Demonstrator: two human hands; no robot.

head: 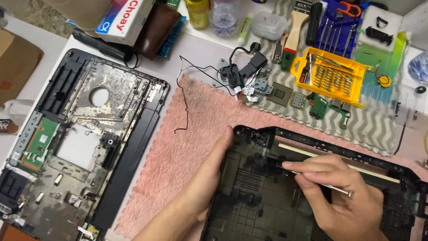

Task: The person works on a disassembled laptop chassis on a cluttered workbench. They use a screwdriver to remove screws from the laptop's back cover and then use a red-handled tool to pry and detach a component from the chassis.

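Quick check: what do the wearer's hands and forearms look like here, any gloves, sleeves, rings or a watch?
Both are bare. The left hand shows no glove, ring or watch, and its forearm is uncovered down to the frame's bottom edge, so no sleeve is in view. The right hand is likewise ungloved with no ring visible; its wrist runs out of frame. Fingernails look short and unpainted.
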